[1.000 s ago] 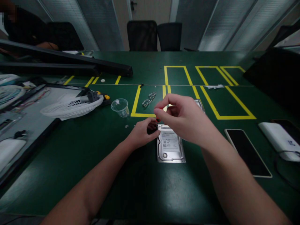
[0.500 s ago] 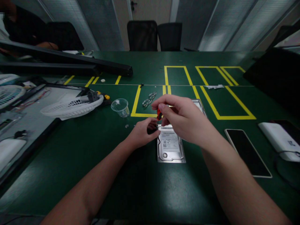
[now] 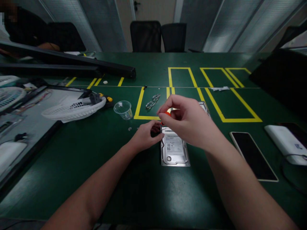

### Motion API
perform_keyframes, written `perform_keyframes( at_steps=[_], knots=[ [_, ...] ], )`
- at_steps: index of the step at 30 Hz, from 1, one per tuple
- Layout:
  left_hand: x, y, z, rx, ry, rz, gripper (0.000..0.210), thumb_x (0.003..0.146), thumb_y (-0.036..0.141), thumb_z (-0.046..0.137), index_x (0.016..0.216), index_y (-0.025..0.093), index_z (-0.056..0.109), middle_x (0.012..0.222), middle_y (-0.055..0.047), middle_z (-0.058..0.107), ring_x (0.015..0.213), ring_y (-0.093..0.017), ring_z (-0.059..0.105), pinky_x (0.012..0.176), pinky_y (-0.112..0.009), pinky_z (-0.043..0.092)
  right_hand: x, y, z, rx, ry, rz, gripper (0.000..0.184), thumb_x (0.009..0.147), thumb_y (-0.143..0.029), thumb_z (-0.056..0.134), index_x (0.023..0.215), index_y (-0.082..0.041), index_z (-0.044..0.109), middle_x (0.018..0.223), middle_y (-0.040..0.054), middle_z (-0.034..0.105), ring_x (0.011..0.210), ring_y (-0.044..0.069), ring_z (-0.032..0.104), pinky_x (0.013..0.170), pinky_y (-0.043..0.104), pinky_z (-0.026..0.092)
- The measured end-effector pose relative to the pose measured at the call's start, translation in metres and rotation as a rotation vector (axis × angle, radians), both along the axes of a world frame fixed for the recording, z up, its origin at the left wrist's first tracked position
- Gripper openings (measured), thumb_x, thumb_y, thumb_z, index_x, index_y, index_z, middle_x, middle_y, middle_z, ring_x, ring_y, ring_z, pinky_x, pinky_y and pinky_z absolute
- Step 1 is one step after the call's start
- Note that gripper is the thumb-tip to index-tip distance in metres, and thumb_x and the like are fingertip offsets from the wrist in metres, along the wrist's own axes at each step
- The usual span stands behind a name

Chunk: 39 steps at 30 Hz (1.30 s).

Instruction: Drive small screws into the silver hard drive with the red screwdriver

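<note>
The right hand (image 3: 185, 124) pinches a red tool (image 3: 169, 112) above the hard drive (image 3: 175, 150); the left hand (image 3: 145, 135), loosely spread, touches its edge. A green table (image 3: 120, 191) lies beneath both, black chairs (image 3: 145, 36) beyond.

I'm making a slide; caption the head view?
Left hand at a hard drive, right hand pinching a mostly hidden red screwdriver.

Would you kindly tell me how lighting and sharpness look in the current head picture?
Head view: dim overall, with pale glare on the table in front of the drive; head view: fine print on the label is too small and soft to read; head view: the dark shape at far right shows almost no detail.
</note>
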<state>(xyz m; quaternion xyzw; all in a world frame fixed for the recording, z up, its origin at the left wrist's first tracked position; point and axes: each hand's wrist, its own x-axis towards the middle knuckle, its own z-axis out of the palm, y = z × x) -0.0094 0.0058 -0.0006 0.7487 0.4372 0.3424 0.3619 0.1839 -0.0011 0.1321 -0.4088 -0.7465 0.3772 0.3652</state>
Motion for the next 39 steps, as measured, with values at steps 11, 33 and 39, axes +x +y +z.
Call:
perform_keyframes(
  at_steps=[11,33,39],
  knots=[
    [0.0002,-0.0006,0.0025,-0.01,0.021,0.007,0.029,0.091,0.03,0.078,0.114,0.016,0.066,0.11,-0.01,0.078,0.095,-0.021,0.076,0.089,-0.038,0.065,0.0005,0.0046,-0.0013,0.023,0.004,0.02,0.023,0.109,-0.024,0.054,0.11,-0.018,0.076,0.101,0.0066,0.074,0.087,0.02,0.069,0.068,0.033,0.048],
    [0.0,0.0002,-0.0002,0.003,0.017,0.001,0.031,0.092,0.031,0.078,0.117,0.017,0.066,0.111,-0.01,0.079,0.096,-0.022,0.076,0.088,-0.037,0.065,0.0002,0.0041,0.0009,0.011,0.006,0.044,0.02,0.108,-0.026,0.058,0.1,-0.018,0.075,0.095,0.0057,0.073,0.087,0.02,0.068,0.068,0.033,0.047],
    [0.0003,0.0003,0.0001,-0.014,0.016,0.011,0.035,0.09,0.03,0.079,0.12,0.017,0.066,0.11,-0.01,0.079,0.096,-0.022,0.077,0.089,-0.038,0.065,-0.0001,0.005,0.0,0.018,0.014,-0.035,0.017,0.106,-0.023,0.058,0.102,-0.018,0.074,0.093,0.0059,0.072,0.081,0.019,0.067,0.063,0.032,0.045]
  ],
)
